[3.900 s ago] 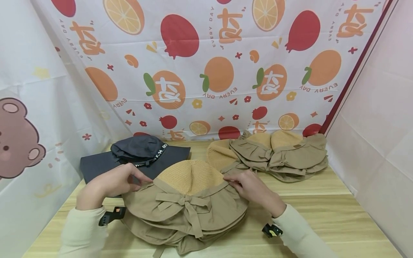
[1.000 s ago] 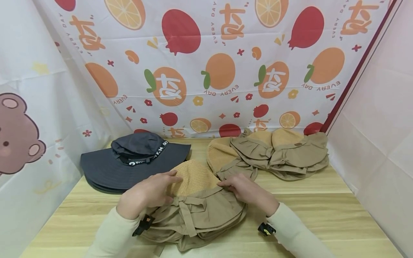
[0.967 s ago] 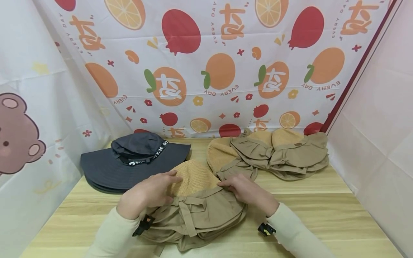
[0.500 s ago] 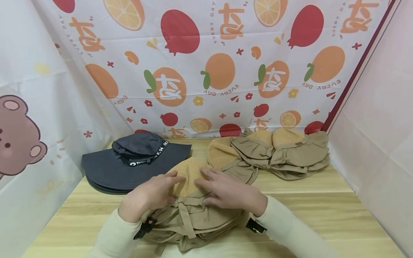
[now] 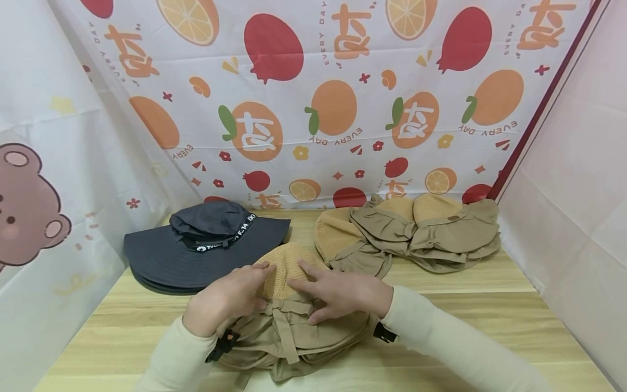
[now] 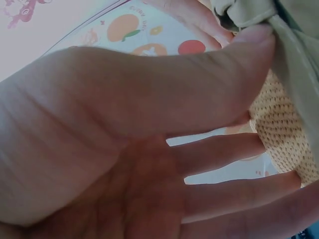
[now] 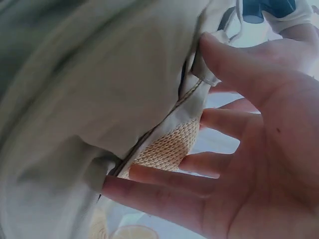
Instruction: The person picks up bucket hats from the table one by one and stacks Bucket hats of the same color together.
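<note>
In the head view a khaki sun hat (image 5: 338, 332) with a tan woven crown (image 5: 281, 272) and a front bow (image 5: 284, 321) lies folded at the table's near middle. My left hand (image 5: 227, 296) rests on the crown's left side, its thumb at the band beside the bow; the left wrist view shows its fingers (image 6: 239, 194) spread and fairly straight against the weave. My right hand (image 5: 338, 291) lies over the right side with fingers spread, thumb low near the bow. In the right wrist view its fingertips (image 7: 137, 174) touch the woven crown and band.
A dark wide-brimmed hat (image 5: 176, 261) with a lettered band lies at the back left. Several similar khaki hats (image 5: 455, 239) sit bunched at the back right. A fruit-print curtain (image 5: 313, 65) hangs behind the wooden table (image 5: 490, 332), with pale cloth on both sides.
The left hand moved in from the brim's left edge onto the crown. The right hand let go of the right brim edge and moved left onto the crown, fingers spreading.
</note>
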`<state>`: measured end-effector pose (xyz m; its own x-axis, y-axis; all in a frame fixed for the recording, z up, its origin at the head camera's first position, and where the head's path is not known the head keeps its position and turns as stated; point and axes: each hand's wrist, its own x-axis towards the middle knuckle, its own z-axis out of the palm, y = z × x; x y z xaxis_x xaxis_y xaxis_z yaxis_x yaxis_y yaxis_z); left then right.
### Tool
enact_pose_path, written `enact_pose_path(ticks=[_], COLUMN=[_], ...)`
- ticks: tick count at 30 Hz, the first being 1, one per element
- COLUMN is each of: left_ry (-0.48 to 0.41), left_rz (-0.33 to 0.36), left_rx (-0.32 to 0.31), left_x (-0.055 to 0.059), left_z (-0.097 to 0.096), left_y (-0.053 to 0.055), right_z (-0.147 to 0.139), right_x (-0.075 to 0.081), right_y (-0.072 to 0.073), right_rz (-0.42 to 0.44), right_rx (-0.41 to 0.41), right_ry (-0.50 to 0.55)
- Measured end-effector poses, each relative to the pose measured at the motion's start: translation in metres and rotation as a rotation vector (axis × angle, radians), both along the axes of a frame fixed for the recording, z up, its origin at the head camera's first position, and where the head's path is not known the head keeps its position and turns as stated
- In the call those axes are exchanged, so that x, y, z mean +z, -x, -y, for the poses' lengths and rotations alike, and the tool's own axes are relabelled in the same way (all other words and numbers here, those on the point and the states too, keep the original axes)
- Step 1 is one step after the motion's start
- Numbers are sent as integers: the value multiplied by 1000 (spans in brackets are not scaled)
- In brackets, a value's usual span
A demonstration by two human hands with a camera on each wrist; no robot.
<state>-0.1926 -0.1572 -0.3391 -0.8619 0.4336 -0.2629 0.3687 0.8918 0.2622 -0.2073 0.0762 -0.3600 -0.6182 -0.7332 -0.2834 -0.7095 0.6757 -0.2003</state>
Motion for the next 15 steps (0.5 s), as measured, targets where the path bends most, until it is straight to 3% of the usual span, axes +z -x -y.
enact_pose_path(ticks=[9,15], left_ry=[11,25], left_rz=[31,13], left_rx=[-5,-29], left_x=[-6,-12], left_z=[-3,-4], left_y=[3,6], right_z=[4,8], right_x=[-8,-11], right_y=[-4,-7], right_rz=[29,20], right_rx=[-13,-48], right_ry=[-87,-145])
